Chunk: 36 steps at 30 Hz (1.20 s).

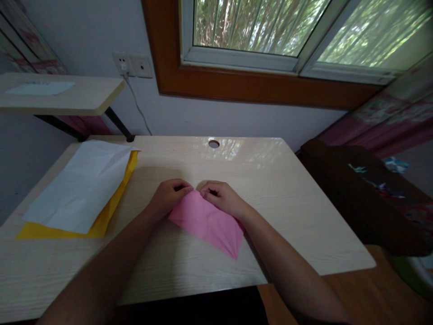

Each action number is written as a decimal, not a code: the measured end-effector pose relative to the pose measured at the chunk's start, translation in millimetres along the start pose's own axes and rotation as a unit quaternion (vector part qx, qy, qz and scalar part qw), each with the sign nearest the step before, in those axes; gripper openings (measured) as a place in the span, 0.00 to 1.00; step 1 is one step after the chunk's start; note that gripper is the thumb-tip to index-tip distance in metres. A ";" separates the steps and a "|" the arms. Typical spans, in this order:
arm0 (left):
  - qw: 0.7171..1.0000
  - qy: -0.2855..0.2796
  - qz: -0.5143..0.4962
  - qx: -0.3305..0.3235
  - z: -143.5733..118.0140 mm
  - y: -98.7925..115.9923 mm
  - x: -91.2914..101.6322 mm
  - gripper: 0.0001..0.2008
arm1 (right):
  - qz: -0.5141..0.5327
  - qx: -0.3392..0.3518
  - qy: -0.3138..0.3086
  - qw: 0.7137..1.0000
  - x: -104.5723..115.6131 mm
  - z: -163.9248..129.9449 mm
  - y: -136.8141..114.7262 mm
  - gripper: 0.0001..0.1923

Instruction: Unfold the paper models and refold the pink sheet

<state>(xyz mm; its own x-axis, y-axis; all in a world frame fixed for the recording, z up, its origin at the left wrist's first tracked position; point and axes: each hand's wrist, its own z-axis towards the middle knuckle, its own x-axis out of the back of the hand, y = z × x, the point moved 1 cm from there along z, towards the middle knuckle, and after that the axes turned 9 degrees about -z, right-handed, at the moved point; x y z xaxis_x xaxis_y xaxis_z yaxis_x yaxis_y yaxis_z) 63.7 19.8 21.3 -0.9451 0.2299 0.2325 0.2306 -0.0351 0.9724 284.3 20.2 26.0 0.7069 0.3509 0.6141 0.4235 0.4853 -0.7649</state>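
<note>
Pink paper [206, 223] flat on desk [287, 203]; left hand [168, 196] and right hand [221, 197], fingers curled, pinch its top corner — probably best to align edges squarely before pressing the crease.

A pale wood-grain table [291, 203] fills the middle, with a round cable hole [214, 143] at 12 o'clock. A window [304, 31] in a brown wooden frame sits at 1 o'clock, showing green trees. A wall socket [132, 65] and a small shelf [67, 97] are at 10 o'clock. Orange-brown floor [389, 298] lies at 4 o'clock.
</note>
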 end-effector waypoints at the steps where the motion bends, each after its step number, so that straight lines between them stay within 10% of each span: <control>1: 1.000 0.006 0.002 0.001 0.3 0.1 0.3 0.09 | -0.002 -0.003 0.000 1.000 0.6 -0.3 0.6 0.09; 16: 0.992 0.117 0.050 0.022 8.3 -3.0 32.8 0.15 | 0.015 -0.073 0.012 0.997 22.0 -9.6 12.3 0.10; 36: 0.974 0.227 -0.006 0.030 16.0 -20.0 62.1 0.19 | 0.000 -0.169 0.190 0.967 45.5 -19.2 57.0 0.15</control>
<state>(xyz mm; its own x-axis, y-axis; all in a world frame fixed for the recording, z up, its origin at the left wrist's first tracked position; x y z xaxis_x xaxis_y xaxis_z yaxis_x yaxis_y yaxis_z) 4.1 50.4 15.9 -0.9496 -0.2231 0.2201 0.2200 0.0253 0.9752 351.5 48.5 6.5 0.8366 0.0001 0.5478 0.5396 0.1726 -0.8241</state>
